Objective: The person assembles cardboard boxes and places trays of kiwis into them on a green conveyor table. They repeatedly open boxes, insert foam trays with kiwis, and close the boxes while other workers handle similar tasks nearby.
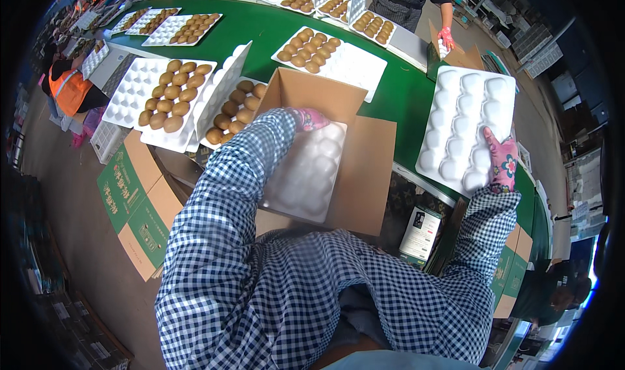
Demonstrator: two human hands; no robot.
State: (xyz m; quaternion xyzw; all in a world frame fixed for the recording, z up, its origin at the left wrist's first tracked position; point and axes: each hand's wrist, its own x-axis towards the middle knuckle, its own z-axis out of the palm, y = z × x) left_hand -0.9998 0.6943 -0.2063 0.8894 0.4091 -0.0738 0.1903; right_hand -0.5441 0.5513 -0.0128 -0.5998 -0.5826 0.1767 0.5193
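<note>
An open cardboard box [368,169] stands before me with a white foam fruit tray [305,179] lying inside it. My left hand [311,120], in a pink flowered glove, reaches into the box at the tray's far end; its fingertips are partly hidden. At the right, my right hand [503,162] holds a closed white foam tray [464,125] by its near right edge, thumb on the bumpy face. Left of the box, open trays carry brown kiwifruit [172,93]; one more tray of kiwifruit [237,107] is partly hidden behind the box wall and my sleeve.
A green conveyor belt [254,28] curves beyond the box, bearing an open tray of kiwifruit [308,50]. Flattened printed cartons [139,204] lean at the left. A printed card stack [421,234] lies right of the box. Co-workers [403,3] [73,89] stand across the belt and at the left.
</note>
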